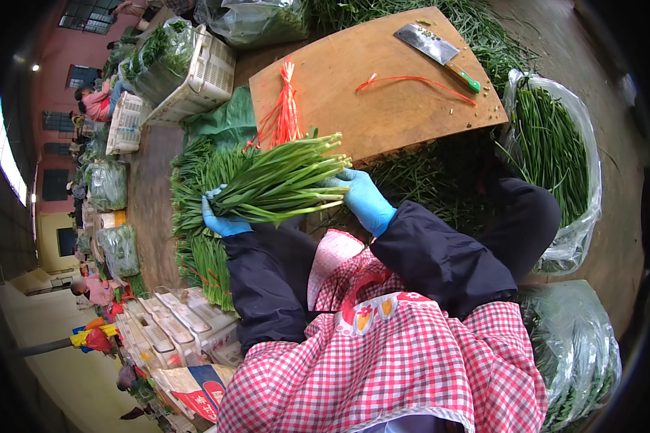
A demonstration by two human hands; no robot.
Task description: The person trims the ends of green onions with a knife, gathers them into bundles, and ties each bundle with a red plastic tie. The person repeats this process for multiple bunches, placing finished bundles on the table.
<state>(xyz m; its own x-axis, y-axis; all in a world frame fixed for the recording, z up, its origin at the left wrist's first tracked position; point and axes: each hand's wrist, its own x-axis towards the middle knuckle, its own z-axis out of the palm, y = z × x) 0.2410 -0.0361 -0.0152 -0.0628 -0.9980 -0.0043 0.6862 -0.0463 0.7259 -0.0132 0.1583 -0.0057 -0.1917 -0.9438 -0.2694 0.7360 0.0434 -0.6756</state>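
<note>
A loose bunch of Chinese chives (pixel 281 181) lies across both my hands in blue gloves. My left hand (pixel 222 219) cradles the leafy end from below. At the pale stem ends, my right hand (pixel 365 197) has its fingers around the stalks. Under and beyond my left hand are piled chive bundles (pixel 208 265), some with red ties visible. On the wooden board (pixel 325 92) in front lies a sheaf of red plastic ties (pixel 286 111), partly covered by the bunch. One separate red tie (pixel 420 85) and a cleaver (pixel 428 43) with a green-ended handle also rest there.
Right of me stands a clear plastic bag of chives (pixel 552 146); another filled bag (pixel 574 346) is behind it. Loose leaves (pixel 411 187) litter the ground under the board. White plastic crates (pixel 179 325) stand at left, with other people (pixel 96 103) farther off.
</note>
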